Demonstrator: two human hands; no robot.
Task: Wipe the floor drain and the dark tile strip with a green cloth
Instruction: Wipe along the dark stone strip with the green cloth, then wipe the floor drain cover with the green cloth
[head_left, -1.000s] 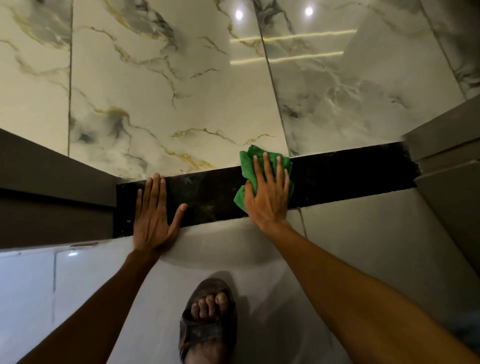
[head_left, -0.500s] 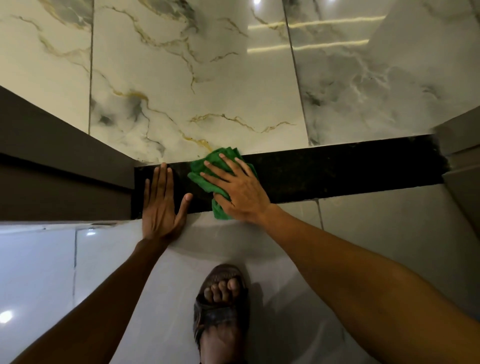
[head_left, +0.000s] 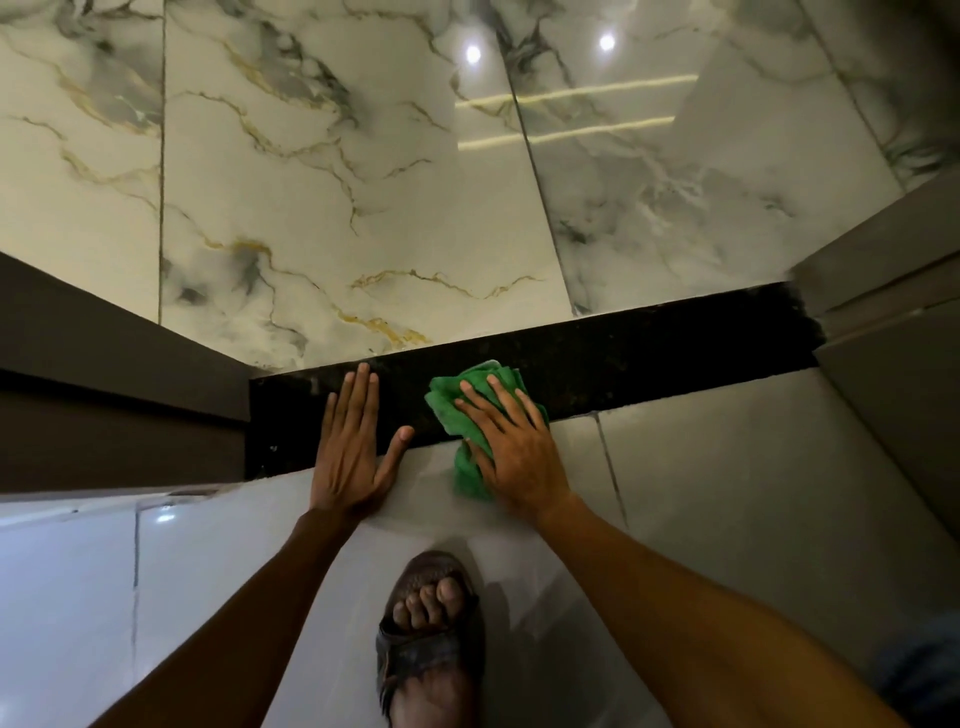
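Note:
A dark tile strip (head_left: 649, 364) runs across the floor between the marble tiles and the plain pale tiles. My right hand (head_left: 511, 441) presses a crumpled green cloth (head_left: 457, 410) flat on the strip's near edge, the cloth spilling onto the pale tile below. My left hand (head_left: 350, 447) lies flat, fingers together and thumb out, on the strip just left of the cloth, holding nothing. No floor drain is visible.
Brown door-frame pieces stand at the left (head_left: 104, 364) and right (head_left: 883, 312) ends of the strip. My foot in a dark sandal (head_left: 431, 639) rests on the pale tile (head_left: 753, 493) below my hands. Glossy marble tiles (head_left: 337, 182) lie beyond the strip.
My right hand swept the cloth left along the strip to near my left hand, then slightly back right and toward me. The left hand stayed planted.

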